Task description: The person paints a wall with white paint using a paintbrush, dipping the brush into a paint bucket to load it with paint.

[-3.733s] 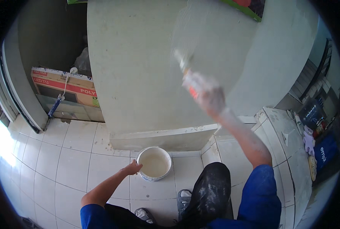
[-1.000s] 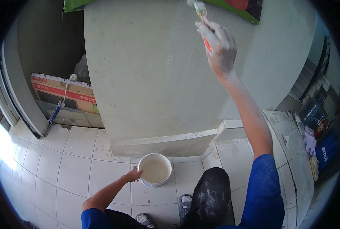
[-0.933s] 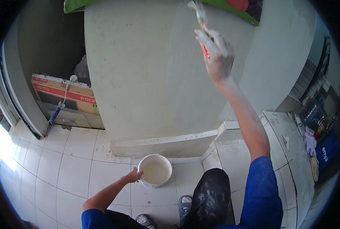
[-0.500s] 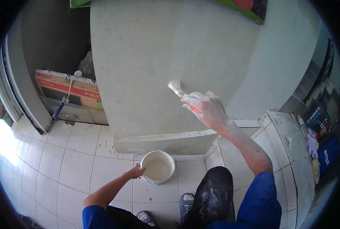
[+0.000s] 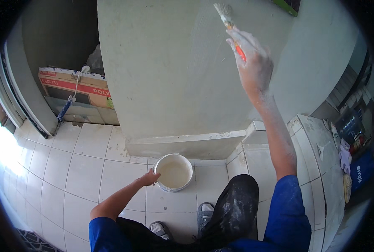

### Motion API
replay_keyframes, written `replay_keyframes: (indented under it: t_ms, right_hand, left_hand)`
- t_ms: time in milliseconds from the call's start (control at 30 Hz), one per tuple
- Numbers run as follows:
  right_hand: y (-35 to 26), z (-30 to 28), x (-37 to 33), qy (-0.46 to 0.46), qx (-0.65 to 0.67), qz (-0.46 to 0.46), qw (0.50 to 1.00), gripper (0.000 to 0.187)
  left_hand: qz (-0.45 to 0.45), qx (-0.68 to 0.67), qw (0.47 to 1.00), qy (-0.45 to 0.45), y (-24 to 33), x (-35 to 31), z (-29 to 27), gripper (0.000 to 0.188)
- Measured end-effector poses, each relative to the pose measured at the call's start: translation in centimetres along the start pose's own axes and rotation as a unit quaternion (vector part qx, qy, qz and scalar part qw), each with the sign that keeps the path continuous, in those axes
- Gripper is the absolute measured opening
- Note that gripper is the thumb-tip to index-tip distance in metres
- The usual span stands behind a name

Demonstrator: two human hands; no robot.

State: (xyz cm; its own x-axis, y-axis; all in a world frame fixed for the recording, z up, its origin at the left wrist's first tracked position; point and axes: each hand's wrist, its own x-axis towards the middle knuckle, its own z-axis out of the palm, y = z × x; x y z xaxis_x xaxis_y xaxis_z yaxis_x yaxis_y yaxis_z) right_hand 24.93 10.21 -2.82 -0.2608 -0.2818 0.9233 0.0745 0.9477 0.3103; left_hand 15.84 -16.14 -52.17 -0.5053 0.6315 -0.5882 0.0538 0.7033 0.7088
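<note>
My right hand (image 5: 254,61), whitened with paint or dust, is raised and closed around the red handle of a paintbrush (image 5: 224,14). The pale bristles press against the grey-green wall (image 5: 166,63), near its upper part. On the tiled floor below stands a white bucket (image 5: 154,159) with pale, creamy liquid inside. My left hand (image 5: 150,177) grips the bucket's left rim, thumb over the edge.
At the left, a paint roller (image 5: 65,110) leans against flat cardboard boxes (image 5: 96,98). A tiled step (image 5: 309,143) rises on the right, with a blue bag (image 5: 361,170) and small items beyond it. A ledge (image 5: 187,138) runs along the wall's foot.
My right hand has carried the paintbrush up and to the right along the wall. My left hand stays on the bucket. The view has tilted slightly.
</note>
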Motion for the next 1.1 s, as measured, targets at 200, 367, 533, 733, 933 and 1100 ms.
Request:
replay_keyframes:
  t_ms: [200,367,533,733,933,1100]
  right_hand:
    - [-4.3,-0.6,-6.7,-0.299,0.081,0.076,0.948,0.018]
    - [-4.4,-0.4,-10.4,-0.387,0.161,0.091,0.903,0.015]
    - [-1.3,-3.0,-0.9,-0.234,0.136,0.141,0.952,0.019]
    - [-0.2,-3.0,2.9,0.030,0.050,0.010,0.998,0.024]
    - [1.3,-1.7,2.8,-0.067,-0.006,0.011,0.998,0.023]
    - [-2.5,-2.1,-3.8,-0.314,0.100,0.074,0.941,0.024]
  left_hand:
    - [-0.005,-0.015,1.000,-0.004,-0.8,0.1,-0.4,0.073]
    - [0.010,-0.008,1.000,-0.004,-0.8,1.0,0.0,0.074]
    - [0.002,-0.010,1.000,-0.015,-0.6,0.4,-0.2,0.074]
    - [0.001,-0.012,1.000,-0.012,-0.8,0.5,-0.3,0.074]
    - [0.015,-0.026,0.999,-0.022,-0.6,0.8,-0.1,0.075]
    - [0.005,-0.015,1.000,-0.017,-0.5,0.4,-0.5,0.073]
